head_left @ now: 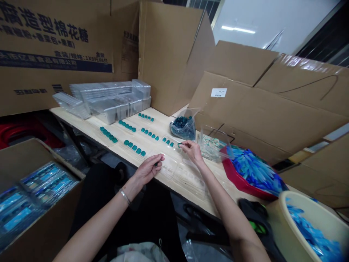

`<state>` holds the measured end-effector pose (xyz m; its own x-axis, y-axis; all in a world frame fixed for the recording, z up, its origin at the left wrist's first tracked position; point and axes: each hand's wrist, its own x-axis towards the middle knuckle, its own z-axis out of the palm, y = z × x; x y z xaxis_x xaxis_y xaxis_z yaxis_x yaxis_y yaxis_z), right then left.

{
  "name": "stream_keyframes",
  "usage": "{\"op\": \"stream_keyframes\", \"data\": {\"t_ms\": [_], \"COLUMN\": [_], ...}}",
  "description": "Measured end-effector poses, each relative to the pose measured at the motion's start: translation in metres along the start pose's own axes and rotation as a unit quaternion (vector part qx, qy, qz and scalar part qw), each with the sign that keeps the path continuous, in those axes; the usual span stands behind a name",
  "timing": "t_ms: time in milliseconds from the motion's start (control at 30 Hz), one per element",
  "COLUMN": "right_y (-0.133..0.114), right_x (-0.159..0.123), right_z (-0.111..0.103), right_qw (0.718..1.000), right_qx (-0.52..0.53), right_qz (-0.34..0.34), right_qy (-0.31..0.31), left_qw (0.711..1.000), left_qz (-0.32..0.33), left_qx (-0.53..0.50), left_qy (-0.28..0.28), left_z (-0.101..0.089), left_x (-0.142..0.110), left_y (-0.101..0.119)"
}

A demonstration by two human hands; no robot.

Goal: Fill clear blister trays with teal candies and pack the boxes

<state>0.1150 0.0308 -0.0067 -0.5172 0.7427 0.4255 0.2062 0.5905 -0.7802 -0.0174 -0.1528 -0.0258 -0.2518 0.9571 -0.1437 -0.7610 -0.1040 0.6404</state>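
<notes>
My right hand (192, 151) pinches a small green cube-like piece (179, 145) at the end of a short row of green pieces (168, 142). Nearer the table's front edge, my left hand (149, 168) is closed, with a dark green piece (156, 164) showing at its fingers. Clear plastic trays (174, 168) lie flat under and between both hands. More rows of green pieces (134, 148) run across the table to the left, several in each row. Beyond my right hand stands an open clear bag of dark teal pieces (183, 125).
Stacked clear plastic boxes (114, 100) stand at the table's far left. To the right are a clear bin of pale pieces (214, 147), a red basin of blue packets (240, 178) and a cream bucket (291, 218). Cardboard boxes (169, 54) wall the back; an open carton (62, 160) sits lower left.
</notes>
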Motion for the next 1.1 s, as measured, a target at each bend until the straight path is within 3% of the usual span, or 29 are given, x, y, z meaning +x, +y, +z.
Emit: {"op": "stream_keyframes", "data": {"t_ms": [167, 533, 700, 867, 967, 1100], "right_y": [0.027, 0.024, 0.005, -0.050, -0.078, -0.084], "right_x": [0.032, 0.027, 0.023, -0.016, -0.048, -0.068], "right_z": [0.005, 0.026, 0.020, 0.028, 0.042, 0.053], "right_qw": [0.982, 0.939, 0.951, 0.979, 0.962, 0.953], "right_qx": [-0.184, -0.334, -0.292, -0.086, -0.037, -0.058], "right_qz": [-0.024, -0.042, -0.074, -0.148, -0.214, -0.244], "right_qy": [-0.035, -0.073, -0.068, -0.109, -0.165, -0.172], "left_qw": [1.000, 0.991, 0.985, 0.987, 0.990, 0.991], "left_qz": [-0.011, -0.055, -0.044, -0.016, -0.003, -0.015], "left_qx": [-0.026, -0.116, -0.166, -0.158, -0.142, -0.120], "left_qy": [0.004, 0.032, 0.011, 0.002, -0.015, -0.065], "left_z": [-0.002, 0.000, 0.001, 0.003, 0.006, 0.009], "left_x": [-0.003, -0.002, -0.002, -0.002, -0.002, -0.005], "left_y": [0.003, 0.011, 0.014, 0.015, 0.012, 0.008]}}
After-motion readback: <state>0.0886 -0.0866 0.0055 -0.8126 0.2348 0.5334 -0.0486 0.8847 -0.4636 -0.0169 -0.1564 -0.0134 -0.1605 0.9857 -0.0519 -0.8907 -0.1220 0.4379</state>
